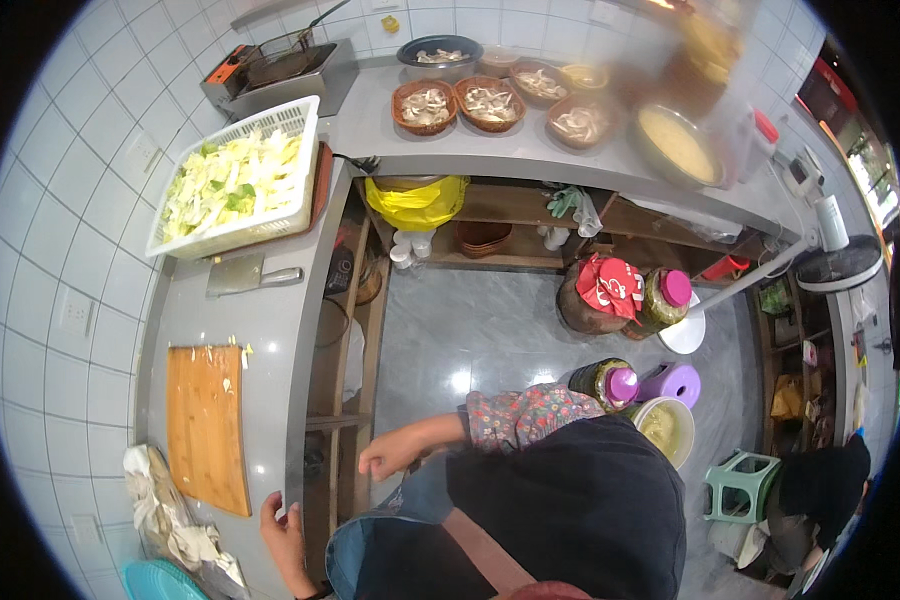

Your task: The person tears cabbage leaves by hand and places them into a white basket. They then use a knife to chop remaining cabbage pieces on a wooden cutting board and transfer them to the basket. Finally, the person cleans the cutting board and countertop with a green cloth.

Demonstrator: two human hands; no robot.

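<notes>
My left hand [280, 531], its fingers bent and apart, is empty beside the counter's front edge. Up and to the right, my right hand [387, 452] extends from a floral sleeve with its fingers curled in and nothing visible in them. A wooden cutting board [206, 427] with small pale scraps lies on the grey counter. Farther along lies a cleaver [238, 275], its handle pointing right. Beyond it, a white plastic basket [305, 180] of cut cabbage [232, 184] rests tilted on a brown board. A crumpled cloth [172, 502] lies below the cutting board.
Wicker baskets [424, 107] of mushroom pieces, a bowl [675, 142] and a deep fryer [285, 75] stand along the back counter. On the floor are lidded jars [598, 296], an open bucket [664, 431], a green stool [742, 486] and a fan [840, 262]. Another person [817, 487] is at lower right.
</notes>
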